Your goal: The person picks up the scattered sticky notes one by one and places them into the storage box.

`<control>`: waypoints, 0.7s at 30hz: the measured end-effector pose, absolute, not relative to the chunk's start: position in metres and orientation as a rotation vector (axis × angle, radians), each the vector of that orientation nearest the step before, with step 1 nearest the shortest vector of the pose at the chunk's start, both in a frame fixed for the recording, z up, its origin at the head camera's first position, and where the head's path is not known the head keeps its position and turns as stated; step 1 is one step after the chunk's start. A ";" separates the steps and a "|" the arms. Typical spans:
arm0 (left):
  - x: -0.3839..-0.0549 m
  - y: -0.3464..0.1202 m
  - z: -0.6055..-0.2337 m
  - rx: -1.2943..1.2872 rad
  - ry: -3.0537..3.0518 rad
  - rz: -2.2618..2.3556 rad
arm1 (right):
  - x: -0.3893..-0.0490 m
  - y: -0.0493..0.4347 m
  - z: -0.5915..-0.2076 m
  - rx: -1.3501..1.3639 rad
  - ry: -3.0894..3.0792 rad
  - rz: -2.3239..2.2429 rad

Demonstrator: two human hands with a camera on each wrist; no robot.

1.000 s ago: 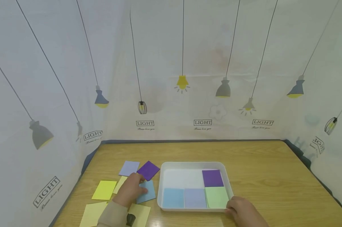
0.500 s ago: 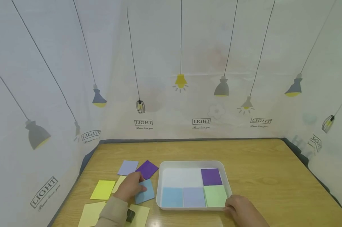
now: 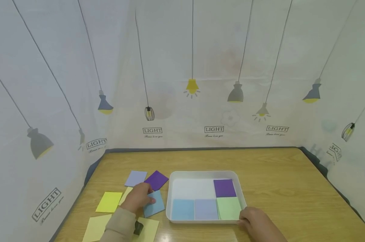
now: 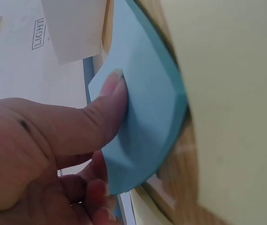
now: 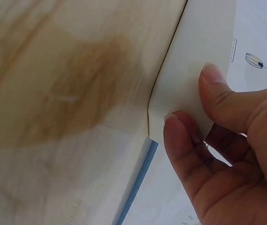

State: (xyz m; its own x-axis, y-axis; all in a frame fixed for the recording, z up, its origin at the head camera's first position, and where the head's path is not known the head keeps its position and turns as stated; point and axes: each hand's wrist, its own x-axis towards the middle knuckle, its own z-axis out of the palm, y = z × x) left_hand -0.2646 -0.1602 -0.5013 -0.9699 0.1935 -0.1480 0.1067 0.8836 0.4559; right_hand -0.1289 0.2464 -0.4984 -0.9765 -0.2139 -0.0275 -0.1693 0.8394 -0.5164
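My left hand (image 3: 137,197) pinches a blue sticky-note pad (image 3: 155,203) by its left edge. In the left wrist view the thumb lies on the face of that blue pad (image 4: 145,93), and other fingertips show at its edge. My right hand (image 3: 259,222) grips the near right corner of a white tray (image 3: 170,198); the right wrist view has thumb and fingertips at the tray's wall (image 5: 185,79). Inside the tray, blue (image 3: 183,209), lavender (image 3: 206,209) and green (image 3: 228,208) squares line the near side, with a purple square (image 3: 224,188) behind the green one.
Around my left hand lie a lavender square (image 3: 135,178), a purple square (image 3: 156,180), a bright yellow square (image 3: 109,202) and several pale yellow squares (image 3: 97,228). A dark object (image 3: 138,228) shows beside my left sleeve. Printed curtains (image 3: 182,141) enclose the wooden table (image 3: 279,181).
The head view has shifted slightly. Both hands keep nearly the same places, the left at the blue sticky-note pad and the right at the tray's corner.
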 end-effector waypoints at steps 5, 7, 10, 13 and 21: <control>-0.262 -0.159 -0.498 0.265 2.903 0.650 | -0.131 0.246 -0.498 -0.277 2.918 -0.824; -0.261 -0.159 -0.495 0.284 2.917 0.633 | -0.131 0.246 -0.499 -0.239 2.906 -0.821; -0.260 -0.157 -0.490 0.305 2.927 0.619 | -0.131 0.246 -0.501 -0.212 2.903 -0.814; -0.257 -0.155 -0.483 0.321 2.913 0.653 | -0.131 0.247 -0.502 -0.225 2.915 -0.811; -0.251 -0.152 -0.461 0.372 2.895 0.620 | -0.132 0.248 -0.504 -0.261 2.928 -0.822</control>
State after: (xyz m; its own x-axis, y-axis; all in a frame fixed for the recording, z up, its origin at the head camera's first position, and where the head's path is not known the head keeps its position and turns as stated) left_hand -0.2514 -0.1515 -0.4614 -0.9567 0.2732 -0.1008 0.2079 0.8831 0.4206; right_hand -0.1321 0.2484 -0.5044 -0.9814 -0.1876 -0.0401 -0.1394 0.8407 -0.5232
